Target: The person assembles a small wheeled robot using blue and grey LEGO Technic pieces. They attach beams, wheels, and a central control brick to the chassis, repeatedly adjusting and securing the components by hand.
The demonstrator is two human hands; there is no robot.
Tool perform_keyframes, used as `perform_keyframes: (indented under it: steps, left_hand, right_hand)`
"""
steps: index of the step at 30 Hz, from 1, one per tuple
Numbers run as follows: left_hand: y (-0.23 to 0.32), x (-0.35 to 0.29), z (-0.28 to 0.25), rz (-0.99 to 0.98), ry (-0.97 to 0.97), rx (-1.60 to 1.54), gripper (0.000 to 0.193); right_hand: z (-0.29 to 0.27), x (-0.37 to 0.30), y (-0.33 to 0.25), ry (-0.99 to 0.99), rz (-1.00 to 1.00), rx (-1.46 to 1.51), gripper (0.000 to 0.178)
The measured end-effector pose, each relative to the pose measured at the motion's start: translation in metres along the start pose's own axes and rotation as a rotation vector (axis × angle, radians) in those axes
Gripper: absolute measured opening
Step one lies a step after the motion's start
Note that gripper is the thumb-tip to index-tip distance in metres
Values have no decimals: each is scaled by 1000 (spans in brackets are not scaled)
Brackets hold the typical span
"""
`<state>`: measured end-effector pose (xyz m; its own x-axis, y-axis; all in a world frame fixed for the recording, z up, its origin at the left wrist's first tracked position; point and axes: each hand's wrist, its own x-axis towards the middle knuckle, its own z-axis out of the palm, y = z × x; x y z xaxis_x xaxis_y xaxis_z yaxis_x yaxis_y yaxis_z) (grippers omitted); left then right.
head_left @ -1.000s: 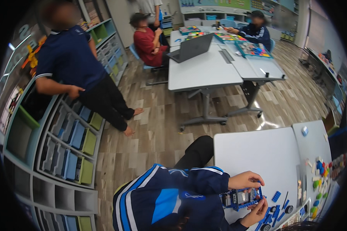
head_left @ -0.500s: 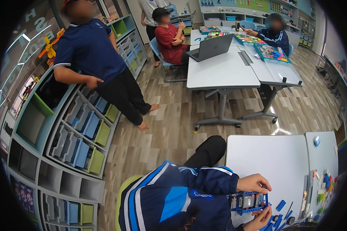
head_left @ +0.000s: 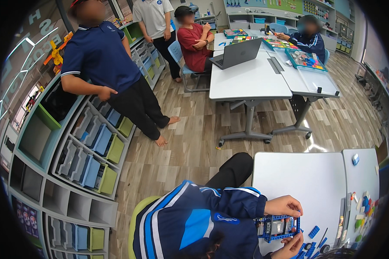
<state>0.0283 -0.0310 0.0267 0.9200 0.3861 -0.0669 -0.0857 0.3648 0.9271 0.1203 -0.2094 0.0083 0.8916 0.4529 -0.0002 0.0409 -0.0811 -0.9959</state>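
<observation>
A blue plastic building-brick frame (head_left: 270, 235) with a grey block inside lies under my hands at the near end of the white table. My left hand (head_left: 284, 206) reaches over its far side, thumb and fingertips closed on a blue studless beam (head_left: 297, 222) at the right end. At the near end of that same beam, my right hand (head_left: 291, 247) grips with its fingertips. Part of the frame is hidden by my jacket sleeve. Beside it lie a blue brick plate (head_left: 314, 232), several loose blue beams, and dark wheels (head_left: 325, 248).
My white table (head_left: 298, 172) carries a pile of coloured bricks (head_left: 367, 203) at its right side. Beyond stands another white table (head_left: 250, 84) with a grey laptop (head_left: 237, 54) and brick trays (head_left: 306, 59). A person (head_left: 101, 64) stands by the bin shelves (head_left: 90, 155) at left.
A person in a white shirt in the background has come further into view, lower and to the left. My hands and the brick frame have shifted only slightly, with the same grip.
</observation>
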Motion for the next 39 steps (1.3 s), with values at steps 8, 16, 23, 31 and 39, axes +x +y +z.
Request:
perform_keyframes:
  steps: [8, 16, 23, 31, 39]
  left_hand:
    - [1, -2, 0, 54, 11, 20, 25]
    - [3, -4, -1, 104, 22, 64, 25]
    - [0, -4, 0, 69, 17, 31, 25]
    - [-8, 1, 0, 90, 5, 23, 22]
    - [-9, 2, -1, 125, 5, 69, 21]
  right_hand:
    - [-2, 1, 3, -5, 19, 13, 31]
    - [-4, 4, 13, -30, -35, 34, 29]
    - [-7, 7, 18, -35, -12, 20, 29]
    - [-5, 5, 12, -21, -17, -1, 30]
    - [-4, 4, 8, -17, -20, 8, 29]
